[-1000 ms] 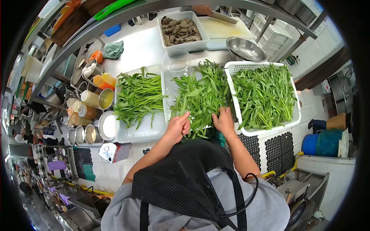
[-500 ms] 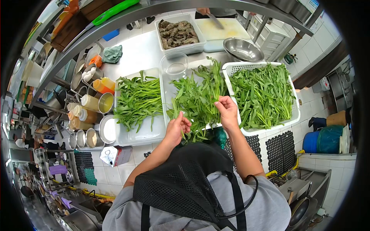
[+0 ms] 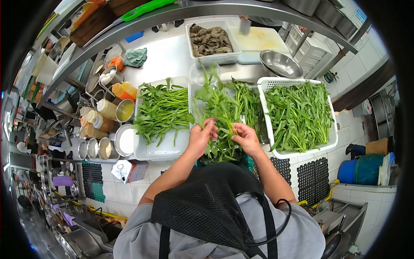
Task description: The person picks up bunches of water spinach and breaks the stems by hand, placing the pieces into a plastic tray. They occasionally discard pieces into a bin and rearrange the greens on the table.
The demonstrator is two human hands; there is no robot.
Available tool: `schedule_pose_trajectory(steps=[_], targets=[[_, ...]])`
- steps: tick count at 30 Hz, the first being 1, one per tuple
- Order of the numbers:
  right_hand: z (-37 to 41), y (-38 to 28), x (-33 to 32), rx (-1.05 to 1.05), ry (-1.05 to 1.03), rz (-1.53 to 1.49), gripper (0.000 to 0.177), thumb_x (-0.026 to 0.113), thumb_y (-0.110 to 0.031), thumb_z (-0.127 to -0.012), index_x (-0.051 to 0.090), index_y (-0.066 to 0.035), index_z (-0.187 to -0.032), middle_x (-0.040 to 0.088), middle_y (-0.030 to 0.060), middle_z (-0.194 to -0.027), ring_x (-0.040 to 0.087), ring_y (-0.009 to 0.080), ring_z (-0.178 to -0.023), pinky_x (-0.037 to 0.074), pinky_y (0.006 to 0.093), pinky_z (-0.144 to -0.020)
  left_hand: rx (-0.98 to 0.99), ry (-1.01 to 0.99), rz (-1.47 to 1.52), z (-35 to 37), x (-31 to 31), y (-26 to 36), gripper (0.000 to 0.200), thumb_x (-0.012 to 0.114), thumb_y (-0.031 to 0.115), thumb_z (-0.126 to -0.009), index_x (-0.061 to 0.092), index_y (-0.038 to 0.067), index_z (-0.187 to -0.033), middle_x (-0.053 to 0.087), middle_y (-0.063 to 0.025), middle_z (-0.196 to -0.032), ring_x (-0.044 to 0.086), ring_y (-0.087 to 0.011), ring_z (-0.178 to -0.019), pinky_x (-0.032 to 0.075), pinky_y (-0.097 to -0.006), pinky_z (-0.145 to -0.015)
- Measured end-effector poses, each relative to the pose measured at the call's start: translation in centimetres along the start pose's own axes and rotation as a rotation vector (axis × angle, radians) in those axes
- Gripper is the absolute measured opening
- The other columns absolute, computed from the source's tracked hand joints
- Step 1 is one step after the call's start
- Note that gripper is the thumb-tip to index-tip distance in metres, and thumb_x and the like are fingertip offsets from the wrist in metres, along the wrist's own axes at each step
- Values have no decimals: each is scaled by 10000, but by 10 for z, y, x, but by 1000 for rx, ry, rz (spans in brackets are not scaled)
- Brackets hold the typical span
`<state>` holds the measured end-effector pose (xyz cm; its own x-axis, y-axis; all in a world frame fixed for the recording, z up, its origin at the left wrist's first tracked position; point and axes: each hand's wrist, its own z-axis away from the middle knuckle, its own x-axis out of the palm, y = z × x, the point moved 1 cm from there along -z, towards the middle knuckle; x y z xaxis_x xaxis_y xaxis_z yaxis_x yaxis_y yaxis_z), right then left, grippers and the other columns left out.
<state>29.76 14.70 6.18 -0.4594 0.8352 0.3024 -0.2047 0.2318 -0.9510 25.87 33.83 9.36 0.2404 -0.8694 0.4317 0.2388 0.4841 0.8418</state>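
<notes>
My left hand [image 3: 202, 137] is closed with its fingertips pinching water spinach stems in front of my chest. Just to its right, my right hand [image 3: 247, 138] grips stems of the same bunch between thumb and fingers. The bunch of water spinach [image 3: 220, 101] rises between both hands, its upper leaves slightly blurred, over the middle tray. More long-stemmed greens [image 3: 164, 103] lie in a translucent tray [image 3: 164, 152] on the left. A white perforated basket [image 3: 334, 138] on the right is full of cut greens [image 3: 297, 114].
Behind the greens stand a clear round container [image 3: 205, 71], a tub of shrimp [image 3: 211, 41] and a steel bowl [image 3: 281, 64]. Sauce bottles [image 3: 103, 123] and small pots line the left. A co-worker's hand with a blade [image 3: 244, 26] is at the cutting board [image 3: 263, 39]. A steel shelf [image 3: 207, 11] crosses above.
My right hand has come left and down, nearer my left hand. The held stems have swung up and left. The view has shifted slightly, and the co-worker's blade has moved.
</notes>
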Motion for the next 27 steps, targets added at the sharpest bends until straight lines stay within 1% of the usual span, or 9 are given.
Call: schedule_pose_trajectory(steps=[3,4,11,14,21,23,25,26,27], targets=[[2,7,3,72,-61,76,452,591,113,-796,534,14,-1233,645,67,-1100,610,114,-956,479,248,-841,79,16,-86,-13,-5,-4,165,612,199,-922,607,34,-920,602,-36,-724,553,-113,-625,421,-242,-580],[5,1,9,53,-40,128,374,599,68,-818,586,8,-1187,670,34,-1002,601,62,-839,473,211,-742,70,32,-90,-16,-7,-2,142,657,174,-888,616,38,-880,596,-33,-679,548,-111,-608,420,-249,-563],[5,8,1,95,-38,496,272,604,-43,-868,640,-6,-1135,644,-20,-847,514,27,-696,441,199,-649,124,42,-151,-23,-10,12,171,680,184,-872,607,29,-875,600,-24,-722,533,-106,-574,420,-249,-530],[3,3,-4,99,51,330,237,568,-76,-910,642,-7,-1125,653,-8,-842,524,35,-684,443,206,-628,96,69,65,-26,-15,25,195,677,206,-876,555,64,-935,588,-33,-847,571,-141,-682,445,-277,-567],[-2,-4,-22,97,333,61,232,517,-98,-952,598,-7,-1150,688,47,-900,572,68,-663,464,214,-596,225,109,108,-32,-33,48,125,619,201,-914,574,111,-987,623,-36,-1004,600,-172,-894,492,-324,-699],[-5,5,-34,140,368,108,286,564,-128,-924,561,-7,-1183,688,64,-904,599,105,-700,488,261,-633,241,109,107,-31,-35,54,140,597,187,-926,579,103,-1036,622,-41,-1068,602,-174,-900,494,-334,-731],[-5,9,-39,-57,518,749,341,607,-155,-894,537,-8,-1194,668,105,-975,609,148,-742,496,288,-660,266,121,128,-29,-34,58,145,582,177,-934,588,98,-1055,622,-49,-1095,601,-170,-898,494,-330,-737],[-2,-1,-29,-76,592,800,429,656,-174,-836,518,-18,-1211,593,168,-1159,593,253,-969,478,356,-818,263,122,127,-29,-35,56,145,582,177,-934,588,98,-1055,622,-49,-1095,601,-170,-898,494,-330,-737],[-1,-10,-20,-73,593,799,429,656,-174,-836,518,-18,-1211,593,168,-1159,593,253,-969,478,356,-818,272,109,127,-29,-36,54,147,587,180,-932,587,99,-1055,625,-44,-1074,600,-167,-889,492,-329,-731]])
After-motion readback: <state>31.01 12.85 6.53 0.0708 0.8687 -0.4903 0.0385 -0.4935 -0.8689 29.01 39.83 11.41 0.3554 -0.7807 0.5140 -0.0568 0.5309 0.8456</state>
